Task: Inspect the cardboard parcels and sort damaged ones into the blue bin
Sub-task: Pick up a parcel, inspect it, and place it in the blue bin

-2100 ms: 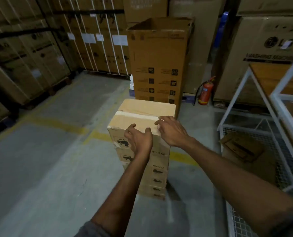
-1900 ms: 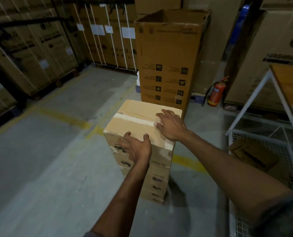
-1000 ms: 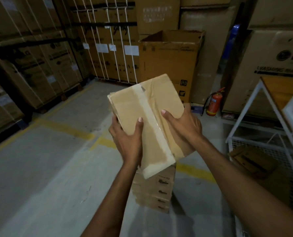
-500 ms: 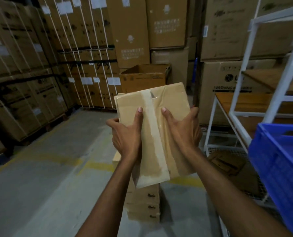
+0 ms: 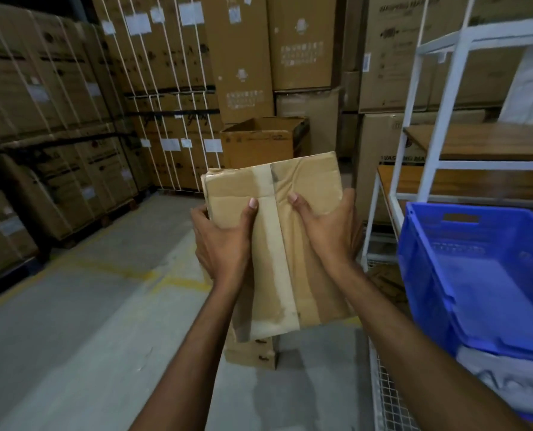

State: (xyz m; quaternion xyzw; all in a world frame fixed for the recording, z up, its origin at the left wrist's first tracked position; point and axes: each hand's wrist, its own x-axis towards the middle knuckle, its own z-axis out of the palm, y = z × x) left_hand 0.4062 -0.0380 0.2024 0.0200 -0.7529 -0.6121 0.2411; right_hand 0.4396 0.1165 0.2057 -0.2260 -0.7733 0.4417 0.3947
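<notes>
I hold a flat cardboard parcel up in front of me, its taped face toward the camera. The cardboard right of the tape strip is creased and wrinkled. My left hand grips its left edge, thumb on the face. My right hand grips the right side, thumb pressing near the tape. Below the parcel, the stack of remaining parcels stands on the floor, mostly hidden. The blue bin sits at the right on the white rack, open-topped, close to my right forearm.
A white metal rack with wooden shelves and a wire-mesh bottom shelf stands at the right. An open tall carton stands behind the parcel. Strapped carton stacks line the left and back. Grey concrete floor with yellow lines spreads to the left.
Both hands lifted the top parcel off the stack and tilted its taped face toward me. The view rose and swung right, bringing the blue bin into sight.
</notes>
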